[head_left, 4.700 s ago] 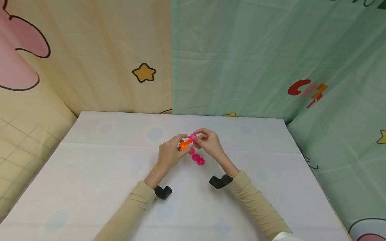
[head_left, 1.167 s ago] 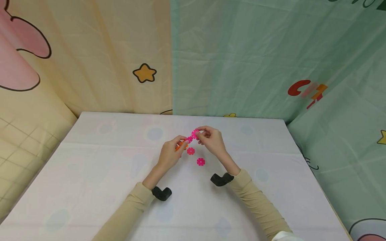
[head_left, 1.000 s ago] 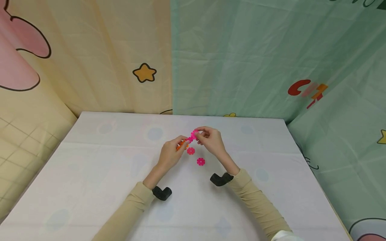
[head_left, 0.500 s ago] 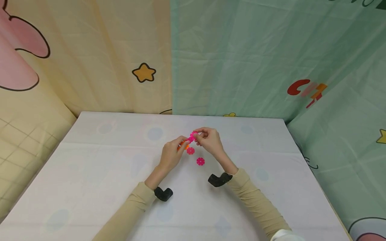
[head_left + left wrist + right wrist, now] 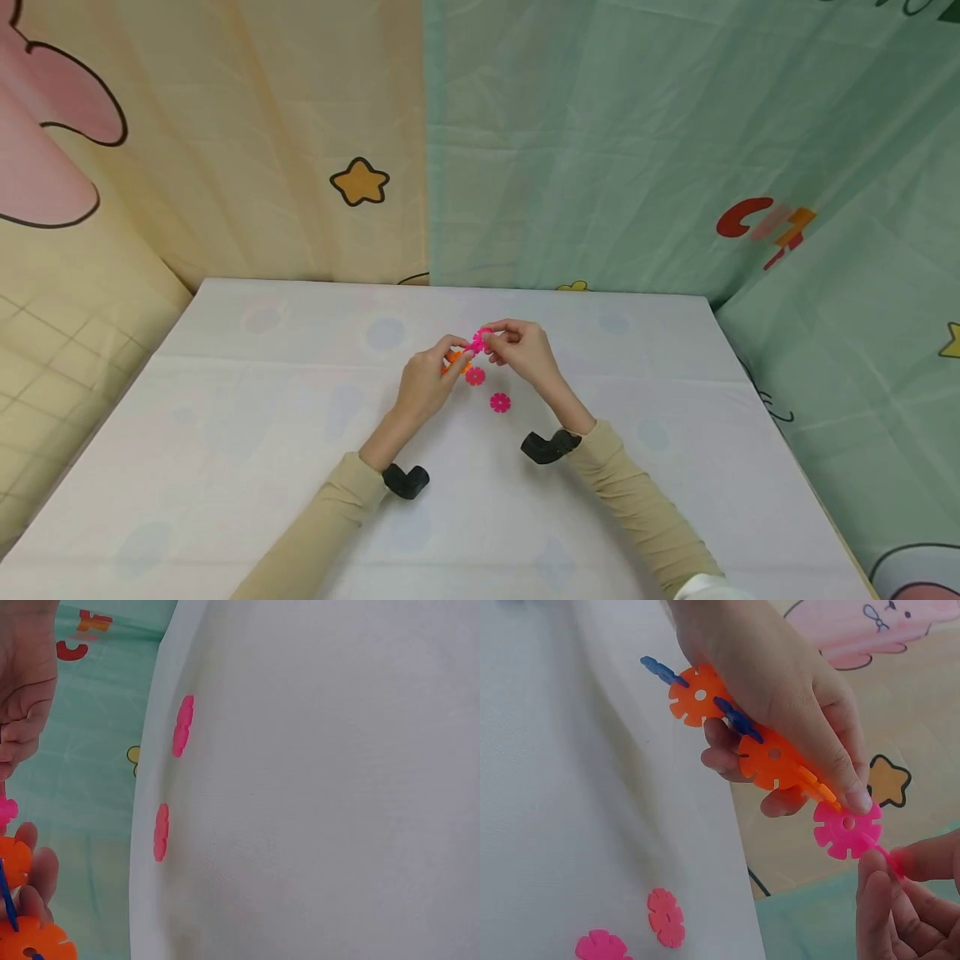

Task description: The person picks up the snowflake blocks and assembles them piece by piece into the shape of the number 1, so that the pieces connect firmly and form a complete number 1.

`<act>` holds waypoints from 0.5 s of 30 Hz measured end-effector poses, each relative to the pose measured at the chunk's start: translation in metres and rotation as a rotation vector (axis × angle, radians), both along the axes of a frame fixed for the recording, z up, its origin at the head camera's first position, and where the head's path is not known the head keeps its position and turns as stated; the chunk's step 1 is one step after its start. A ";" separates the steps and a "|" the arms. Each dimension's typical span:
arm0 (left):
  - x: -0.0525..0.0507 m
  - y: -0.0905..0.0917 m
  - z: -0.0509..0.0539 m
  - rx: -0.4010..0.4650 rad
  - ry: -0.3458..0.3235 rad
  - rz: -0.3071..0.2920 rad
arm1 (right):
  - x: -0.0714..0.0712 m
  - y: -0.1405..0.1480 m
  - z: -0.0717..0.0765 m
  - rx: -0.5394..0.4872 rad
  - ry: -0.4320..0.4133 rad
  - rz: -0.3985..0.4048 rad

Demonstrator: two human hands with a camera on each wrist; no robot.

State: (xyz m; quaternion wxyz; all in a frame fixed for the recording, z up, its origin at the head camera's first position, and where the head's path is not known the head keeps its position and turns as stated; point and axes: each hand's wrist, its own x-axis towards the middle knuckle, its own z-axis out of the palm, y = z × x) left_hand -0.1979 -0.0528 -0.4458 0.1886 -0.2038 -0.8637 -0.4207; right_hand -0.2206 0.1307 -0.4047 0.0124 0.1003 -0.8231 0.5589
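Note:
A chain of notched flower discs, with orange discs (image 5: pixel 763 761) and blue discs (image 5: pixel 738 720) joined at right angles, lies along the left hand (image 5: pixel 424 381). That hand's thumb and fingers pinch the chain near a pink disc (image 5: pixel 847 829) at its end. Thumb and fingertips of the right hand (image 5: pixel 525 352) pinch another pink disc (image 5: pixel 886 859), seen edge-on and meeting the end disc at a slot. How deep the two discs interlock cannot be told. In the left wrist view, orange discs (image 5: pixel 36 941) show at the lower left.
Two loose pink discs lie on the white tabletop (image 5: pixel 300 433): one (image 5: pixel 475 376) just below the hands, the other (image 5: pixel 500 402) nearer the person and further right. Printed curtains stand behind the table and at both sides. A black wrist device (image 5: pixel 406 482) sits at the left cuff.
Compared with 4.7 seconds ago, one of the three pink discs on the table is gone from there. Over the last second the right hand has moved slightly down and left, bringing its disc against the chain's end.

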 end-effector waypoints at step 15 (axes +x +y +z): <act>-0.001 -0.004 0.003 -0.032 -0.122 0.002 | -0.005 0.004 -0.001 -0.043 -0.082 0.009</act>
